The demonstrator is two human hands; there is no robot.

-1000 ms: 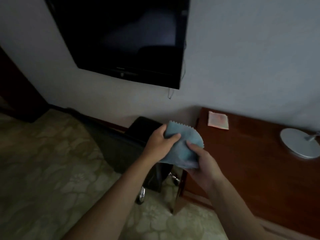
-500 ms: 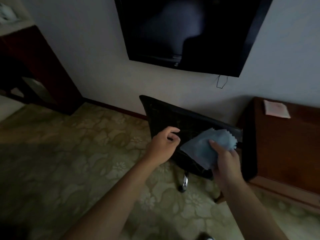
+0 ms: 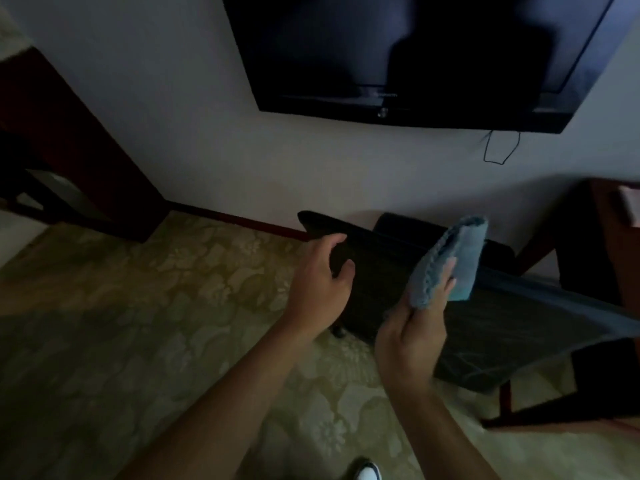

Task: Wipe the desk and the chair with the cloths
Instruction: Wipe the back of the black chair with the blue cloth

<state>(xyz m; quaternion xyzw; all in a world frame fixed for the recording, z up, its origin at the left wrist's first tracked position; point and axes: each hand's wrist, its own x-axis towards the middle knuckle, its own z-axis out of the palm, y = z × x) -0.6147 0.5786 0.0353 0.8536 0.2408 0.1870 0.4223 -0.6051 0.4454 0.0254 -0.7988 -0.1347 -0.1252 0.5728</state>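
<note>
A black chair (image 3: 502, 327) stands in front of me, its back running from centre to the right edge. My right hand (image 3: 412, 336) holds a folded blue cloth (image 3: 450, 261) upright just above the chair back, fingers pinching its lower end. My left hand (image 3: 320, 284) hovers at the left end of the chair back with fingers loosely curled and nothing in it; whether it touches the chair is unclear. The dark wooden desk (image 3: 609, 216) shows only as a corner at the right edge, with a pale cloth (image 3: 632, 199) lying on it.
A black television (image 3: 415, 53) hangs on the white wall above the chair, with a cable loop (image 3: 500, 148) below it. Dark wooden furniture (image 3: 69, 150) stands at the left. Patterned beige carpet (image 3: 138, 323) covers the floor. A white shoe (image 3: 369, 472) shows at the bottom.
The view swung left from the desk toward the chair. My left hand let go of the blue cloth and moved to the chair back; my right hand raised the cloth upright.
</note>
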